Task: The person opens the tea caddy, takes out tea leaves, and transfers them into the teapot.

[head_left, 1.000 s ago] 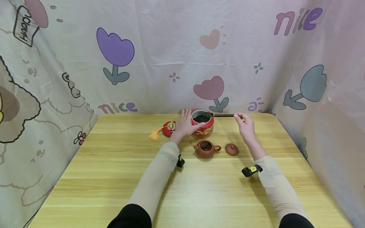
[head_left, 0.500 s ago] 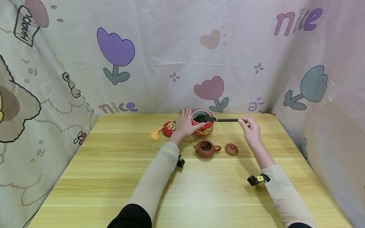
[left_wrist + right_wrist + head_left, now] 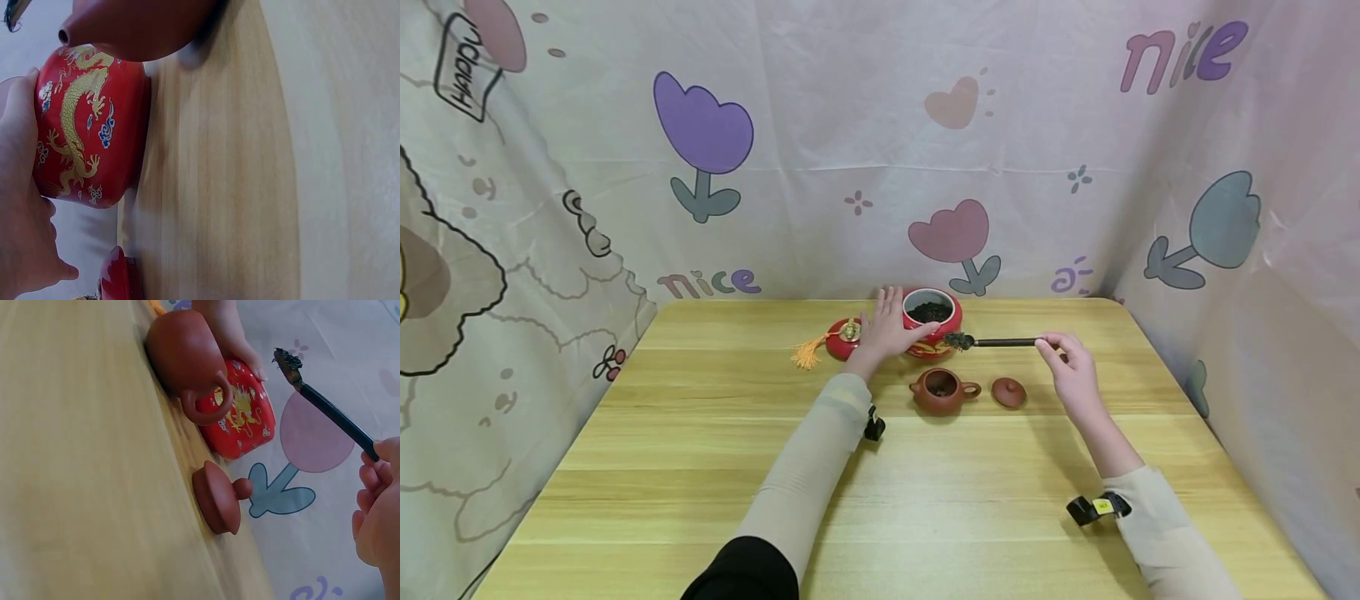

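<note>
My left hand rests against the left side of a red tea jar with a gold dragon, fingers straight and thumb across its front. Dark tea leaves lie inside the jar. Between thumb and fingers, my right hand pinches the end of a black-handled tea scoop. A clump of leaves sits on the scoop's tip, held in front of the jar's right side, above and behind the teapot. That small brown clay teapot stands uncovered, with some dark leaves visible inside.
The teapot's lid lies to the right of its handle. Left of the jar is the red jar lid with a yellow tassel, partly behind my left hand. A printed cloth hangs behind the wooden table.
My right hand has drawn the loaded tea scoop from the jar's mouth, moving right and toward me. My left hand has stayed on the jar.
</note>
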The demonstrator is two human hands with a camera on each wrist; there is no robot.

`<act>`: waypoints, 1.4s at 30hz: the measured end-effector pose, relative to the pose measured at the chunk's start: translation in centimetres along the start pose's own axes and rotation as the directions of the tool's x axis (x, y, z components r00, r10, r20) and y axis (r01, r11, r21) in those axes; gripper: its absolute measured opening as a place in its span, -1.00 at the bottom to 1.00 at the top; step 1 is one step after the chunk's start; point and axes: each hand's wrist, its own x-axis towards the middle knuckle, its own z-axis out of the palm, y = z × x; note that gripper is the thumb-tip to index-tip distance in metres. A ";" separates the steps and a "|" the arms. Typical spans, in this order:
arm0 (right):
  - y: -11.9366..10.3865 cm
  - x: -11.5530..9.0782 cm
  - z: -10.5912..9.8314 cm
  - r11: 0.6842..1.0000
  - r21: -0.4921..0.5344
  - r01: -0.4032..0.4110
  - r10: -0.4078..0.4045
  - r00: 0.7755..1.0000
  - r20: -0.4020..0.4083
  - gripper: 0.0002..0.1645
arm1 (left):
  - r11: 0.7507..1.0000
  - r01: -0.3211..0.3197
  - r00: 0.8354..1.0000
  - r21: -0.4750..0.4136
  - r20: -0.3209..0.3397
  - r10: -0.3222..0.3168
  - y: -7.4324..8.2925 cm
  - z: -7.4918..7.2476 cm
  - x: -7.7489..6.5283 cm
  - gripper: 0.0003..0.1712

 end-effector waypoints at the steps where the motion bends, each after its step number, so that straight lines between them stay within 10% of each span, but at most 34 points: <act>1: 0.4 -0.1 0.0 1.000 0.000 0.000 0.000 1.000 0.005 -0.66 | 1.000 -0.006 1.000 0.006 -0.008 0.006 0.0 0.0 0.0 0.34; 19: 3.1 -1.9 0.4 0.996 -0.085 0.039 -0.034 0.997 0.069 -0.67 | 1.000 0.000 1.000 0.014 0.017 -0.001 -0.1 0.0 0.1 0.34; 42: 1.4 -2.8 1.3 0.930 -0.189 0.317 -0.307 0.948 0.077 -0.84 | 1.000 0.011 1.000 -0.014 0.011 -0.011 -0.1 0.0 0.0 0.34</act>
